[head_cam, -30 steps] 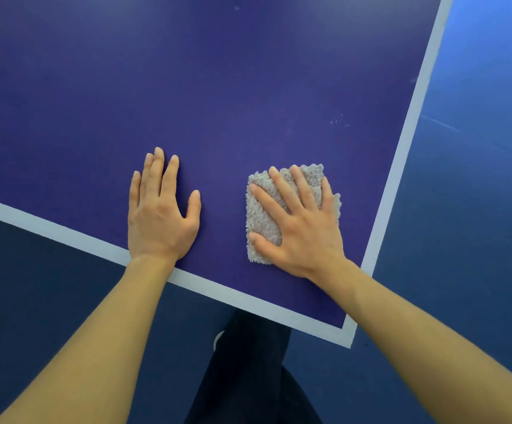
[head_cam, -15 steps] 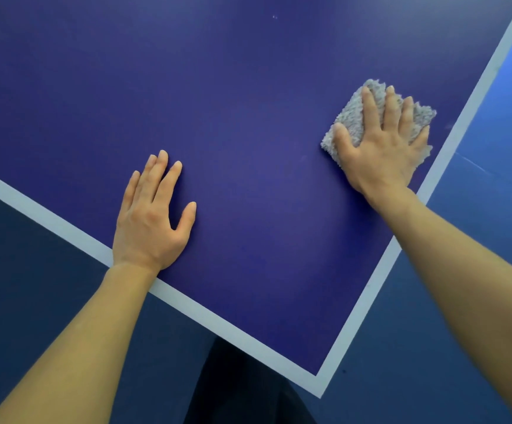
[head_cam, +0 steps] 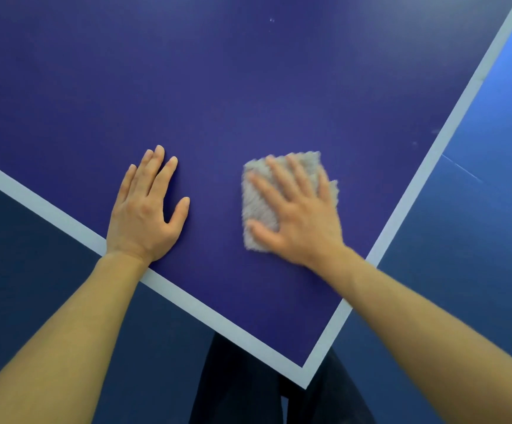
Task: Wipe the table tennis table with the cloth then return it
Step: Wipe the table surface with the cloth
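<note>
The table tennis table [head_cam: 218, 87] is dark purple-blue with a pale border line along its edges, and its near corner points toward me. A folded grey fluffy cloth [head_cam: 256, 206] lies flat on the surface near that corner. My right hand [head_cam: 297, 215] presses on the cloth with straight, spread fingers and covers most of it; the hand and cloth are motion-blurred. My left hand [head_cam: 147, 209] rests flat on the table to the left of the cloth, fingers straight, holding nothing.
The blue floor [head_cam: 478, 209] shows to the right of the table and darker floor [head_cam: 19, 255] to the left. My dark trousers [head_cam: 242, 393] are visible below the table corner. A few small pale specks [head_cam: 271, 20] sit on the far surface.
My right hand has slid the cloth back from the far right edge toward me and leftward, near the corner again. The left hand has stayed planted on the table.
</note>
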